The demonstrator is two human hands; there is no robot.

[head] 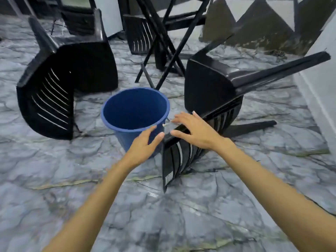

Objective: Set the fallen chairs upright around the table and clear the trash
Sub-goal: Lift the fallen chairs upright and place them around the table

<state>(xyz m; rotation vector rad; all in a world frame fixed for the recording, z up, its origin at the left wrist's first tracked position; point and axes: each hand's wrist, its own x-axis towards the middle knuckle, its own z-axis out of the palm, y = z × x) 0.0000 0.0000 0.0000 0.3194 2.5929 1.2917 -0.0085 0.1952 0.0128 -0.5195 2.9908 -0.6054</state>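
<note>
A black plastic chair [209, 84] lies on its side at the right, legs pointing right, its slatted back toward me. My right hand [192, 130] hovers over the top edge of that backrest, fingers spread, holding nothing. My left hand [143, 144] is open in front of a blue bin [134, 110] that stands upright on the floor; the bin looks empty inside. A second black chair [67, 82] lies tipped over at the left. A third black chair [140, 37] rests behind the folding legs of the table [163, 51].
The floor [163, 206] is grey marble-patterned tile. A white wall [321, 84] runs along the right edge. A dark wall with white triangles [263, 24] closes the back right. Another dark chair [80, 17] is at the back left.
</note>
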